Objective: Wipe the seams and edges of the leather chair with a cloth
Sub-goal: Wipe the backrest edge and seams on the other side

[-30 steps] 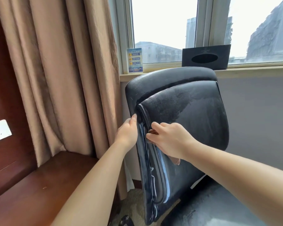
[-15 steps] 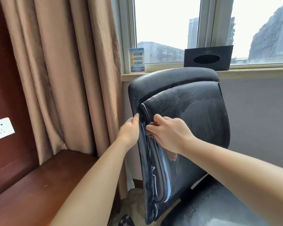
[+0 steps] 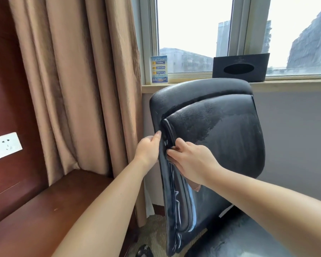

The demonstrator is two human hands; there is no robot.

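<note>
The right hand [image 3: 191,162] sits at about centre of the view, knuckles up, fingertips pushed into the seam [image 3: 171,167] that runs down the left side of the chair [image 3: 220,138] back. The cloth [image 3: 196,187] is almost wholly hidden under that palm; only a brownish scrap shows at the hand's 5 o'clock, so the hand is closed on the cloth and pressing it into the groove. The left hand [image 3: 148,150], at 9 o'clock of the right, grips the chair's outer edge, thumb on the front face and fingers behind, steadying the back.

To do this stroke well, I judge the left hand should spread the edge outward so the groove opens, while the right keeps a fold of cloth over the fingertips and follows the piping in one line, toward 6 o'clock where the seam looks glossy and streaked. The worn, flaking leather toward 1 o'clock calls for light pressure.

Farther off, on the sill [image 3: 285,85] at 12 o'clock, stands a blue card [image 3: 159,69] with rows of print too small to read. At 1 o'clock a black tissue box [image 3: 241,68] carries a faint line of lettering above its oval slot, also unreadable. A wall socket [image 3: 5,146] shows at 9 o'clock, unmarked.
</note>
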